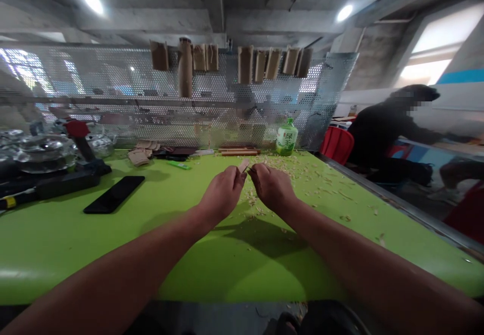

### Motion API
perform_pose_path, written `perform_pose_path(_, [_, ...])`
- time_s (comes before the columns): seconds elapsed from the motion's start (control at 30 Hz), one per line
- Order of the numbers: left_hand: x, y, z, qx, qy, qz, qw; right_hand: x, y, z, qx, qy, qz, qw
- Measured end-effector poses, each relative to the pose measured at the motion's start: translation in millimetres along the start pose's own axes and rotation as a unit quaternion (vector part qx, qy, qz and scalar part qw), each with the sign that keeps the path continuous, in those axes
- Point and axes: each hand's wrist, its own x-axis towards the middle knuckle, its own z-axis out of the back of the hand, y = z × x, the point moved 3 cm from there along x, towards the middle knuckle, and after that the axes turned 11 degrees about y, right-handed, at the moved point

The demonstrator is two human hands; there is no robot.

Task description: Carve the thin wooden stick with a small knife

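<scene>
My left hand is closed around a small pale piece of wood, whose flat end sticks up past the fingers. Close beside it, my right hand is wrapped around a thin dark carving tool; its tip reaches toward the wood, and the fingers hide most of it. Whether the tip touches the wood I cannot tell. Both hands are over the green tabletop, where curled wood shavings lie beneath and to the right.
A black phone lies at left, near metal pots and a red-headed tool. Wood pieces, a green marker-like item and a green bottle line the back, before a perforated metal screen. A person sits at right.
</scene>
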Motion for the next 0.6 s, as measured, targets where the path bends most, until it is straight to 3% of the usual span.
perform_pose_path(0.2, [0.5,0.4,-0.7,0.024,0.005,0.002,1.000,2.3,-2.6,-3.1,-0.020,-0.012,0.004,1.000])
perform_pose_path(0.43, [1.4,1.9,-5.8,-0.038,-0.002,0.008,0.999,4.1,-7.3,-8.2,-0.021,-0.015,0.009,1.000])
perform_pose_path(0.6, [2.8,6.0,-9.8,-0.098,0.026,0.035,0.994,6.8,-10.4,-7.7,-0.032,-0.016,0.022,0.999])
